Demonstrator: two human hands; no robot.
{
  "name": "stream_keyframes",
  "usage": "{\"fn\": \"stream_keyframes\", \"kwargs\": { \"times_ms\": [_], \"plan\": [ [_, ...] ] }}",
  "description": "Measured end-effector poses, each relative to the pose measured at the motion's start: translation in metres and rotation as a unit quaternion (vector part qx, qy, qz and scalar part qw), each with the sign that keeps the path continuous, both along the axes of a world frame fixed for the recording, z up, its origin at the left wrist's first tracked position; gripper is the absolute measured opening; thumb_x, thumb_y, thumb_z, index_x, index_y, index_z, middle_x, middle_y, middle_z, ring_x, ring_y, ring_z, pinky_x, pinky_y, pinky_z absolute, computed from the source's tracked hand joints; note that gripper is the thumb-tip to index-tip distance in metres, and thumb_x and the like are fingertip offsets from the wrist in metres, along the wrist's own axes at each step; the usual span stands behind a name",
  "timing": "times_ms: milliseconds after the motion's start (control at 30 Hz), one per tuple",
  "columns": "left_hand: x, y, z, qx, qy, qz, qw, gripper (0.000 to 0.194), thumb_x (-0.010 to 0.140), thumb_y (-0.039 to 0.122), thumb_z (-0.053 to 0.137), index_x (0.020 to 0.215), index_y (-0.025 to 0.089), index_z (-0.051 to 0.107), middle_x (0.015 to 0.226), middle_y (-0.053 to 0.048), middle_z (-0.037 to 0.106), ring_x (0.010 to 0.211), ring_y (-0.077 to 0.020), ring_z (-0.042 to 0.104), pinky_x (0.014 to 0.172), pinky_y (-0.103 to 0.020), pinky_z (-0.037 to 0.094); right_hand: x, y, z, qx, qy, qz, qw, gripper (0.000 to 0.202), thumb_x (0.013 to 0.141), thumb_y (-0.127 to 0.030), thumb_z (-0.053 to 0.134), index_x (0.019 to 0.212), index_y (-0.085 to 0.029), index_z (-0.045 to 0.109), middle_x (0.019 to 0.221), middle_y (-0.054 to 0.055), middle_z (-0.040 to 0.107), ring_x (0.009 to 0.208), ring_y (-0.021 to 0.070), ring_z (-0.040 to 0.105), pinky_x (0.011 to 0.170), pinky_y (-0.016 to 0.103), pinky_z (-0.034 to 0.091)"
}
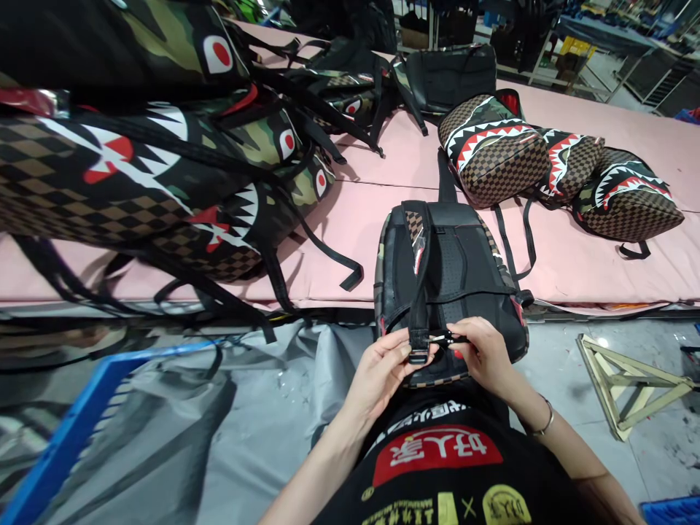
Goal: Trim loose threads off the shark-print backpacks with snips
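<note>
A black backpack (pixel 470 262) lies back side up at the table's edge, its lower end against my body. My left hand (pixel 383 368) is closed on the end of its shoulder strap (pixel 419 306), with the fingers and thumb around the black buckle (pixel 418 356). Small black-handled snips (pixel 453 338) are in my right hand (pixel 486 354), pinched between thumb and fingers. Their thin metal tips point left and sit at the strap's edge, just above the buckle. Whether the blades touch the strap is too small to tell.
Camouflage and checkered backpacks (pixel 125 182) are heaped at left, their straps hanging over the pink table (pixel 372 211). Several shark-mouth bags (pixel 503 164) lie at right. Below are grey sheeting (pixel 284 415) in a blue-edged bin (pixel 76 423) and a wooden triangular frame (pixel 628 383) on the floor.
</note>
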State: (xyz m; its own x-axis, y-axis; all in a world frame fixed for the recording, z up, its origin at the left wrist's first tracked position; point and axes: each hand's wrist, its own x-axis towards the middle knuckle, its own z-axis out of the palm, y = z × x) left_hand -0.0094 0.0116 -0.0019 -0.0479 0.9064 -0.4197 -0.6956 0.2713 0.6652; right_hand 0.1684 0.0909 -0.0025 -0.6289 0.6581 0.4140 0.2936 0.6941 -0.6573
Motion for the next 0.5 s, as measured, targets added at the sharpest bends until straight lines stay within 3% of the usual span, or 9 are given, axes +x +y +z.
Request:
{"fn": "stream_keyframes", "kwargs": {
  "times_ms": [233,500],
  "plan": [
    [0.0022,-0.0016,0.0015,-0.023,0.001,0.023,0.999,0.026,0.066,0.021,0.069,0.090,0.012,0.068,0.085,-0.009,0.072,0.080,-0.0231,0.068,0.083,-0.039,0.052,-0.0023,-0.0004,0.0008,0.011,-0.026,-0.026,0.999,0.022,0.084,-0.010,0.044,0.097,-0.020,0.059,0.087,0.006,0.066,0.082,0.0178,0.060,0.072,0.033,0.049],
    [0.0077,-0.0029,-0.0026,-0.018,0.012,0.026,0.999,0.030,0.066,0.022,0.069,0.094,0.012,0.066,0.087,-0.009,0.072,0.077,-0.0220,0.068,0.080,-0.041,0.053,-0.0086,-0.0026,0.0012,0.010,-0.079,0.004,0.997,0.024,0.086,-0.015,0.045,0.104,-0.020,0.060,0.091,0.008,0.065,0.086,0.0201,0.058,0.075,0.036,0.047]
  ]
}}
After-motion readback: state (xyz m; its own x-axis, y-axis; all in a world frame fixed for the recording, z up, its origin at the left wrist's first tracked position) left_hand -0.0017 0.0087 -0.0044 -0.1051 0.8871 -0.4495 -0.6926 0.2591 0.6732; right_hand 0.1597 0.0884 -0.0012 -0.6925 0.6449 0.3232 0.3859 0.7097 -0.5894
